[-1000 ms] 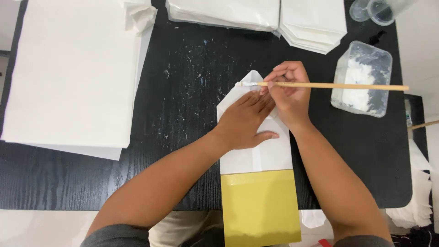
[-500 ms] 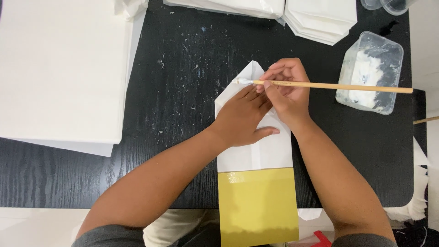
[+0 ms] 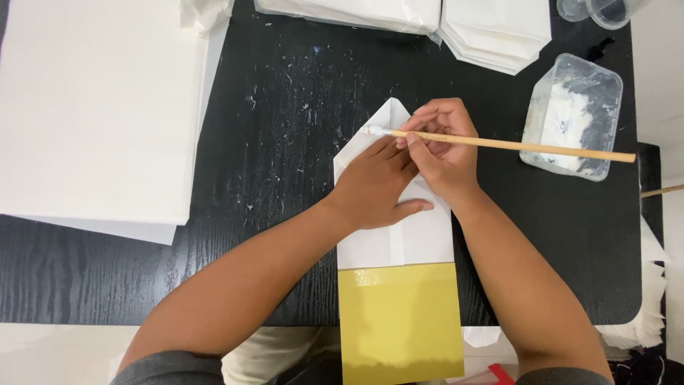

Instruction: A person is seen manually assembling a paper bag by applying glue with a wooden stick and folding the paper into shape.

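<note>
— White and gold, that paper bag (image 3: 395, 249): where does it lie?

— Flat on the black table (image 3: 285, 107), its gold part hanging over the near edge, its folded, pointed white end toward the middle of the table.

— And the hands?

— The left hand (image 3: 374, 185) lies palm down on the bag's white part, fingers spread a little and pressing the fold flat. It grips nothing. The right hand (image 3: 442, 153) sits just beside it, at the bag's pointed end, fingers pinched tight round a thin wooden brush (image 3: 513, 145).

— Where does the brush point?

— Its white-tipped end rests on the bag's left fold, just above the left hand's fingertips. The handle runs away to the right, out over a clear plastic tub (image 3: 573, 117) of white paste.

— What else is near the bag?

— A big stack of white sheets (image 3: 92, 107) lies well to the left of it. Beyond the bag, at the far edge, lie more folded white bags (image 3: 491, 28). Clear cups (image 3: 598, 8) stand past the tub, at the far right corner.
</note>
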